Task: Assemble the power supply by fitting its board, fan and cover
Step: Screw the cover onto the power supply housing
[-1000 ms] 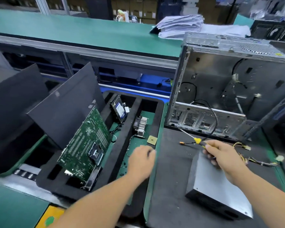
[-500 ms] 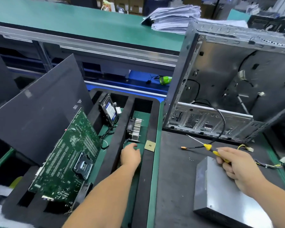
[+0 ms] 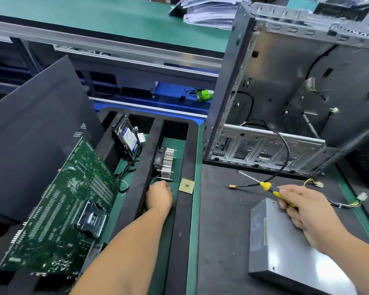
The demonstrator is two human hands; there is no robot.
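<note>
Left hand [image 3: 159, 195]: down in the narrow green-floored slot of the black foam tray [image 3: 182, 231], fingers curled at the slot floor just short of the finned heatsink-and-fan unit [image 3: 165, 165]; whether anything is pinched, cannot tell. Probably picking up a small part.

Right hand [image 3: 303, 211]: grasping the yellow-handled screwdriver [image 3: 272, 189], shaft pointing away over the dark mat [image 3: 222, 220], heel over the power supply box [image 3: 285, 252]; likely steadies it and keeps the tool ready.

Power supply box: grey metal, flat on the mat at lower right, cover on, its wire loom [image 3: 347, 203] trailing toward the mat's right edge.

CPU chip [image 3: 186, 185]: loose on the foam rib beside the slot, near the left hand.

Motherboard [image 3: 60, 211] and hard drive [image 3: 128, 140]: propped on edge in neighbouring slots.

Computer case [image 3: 296, 99]: open, at the mat's far edge.

Clearance: slot walls hem the left hand, so lifting straight up looks easiest; bare mat between tray and box
</note>
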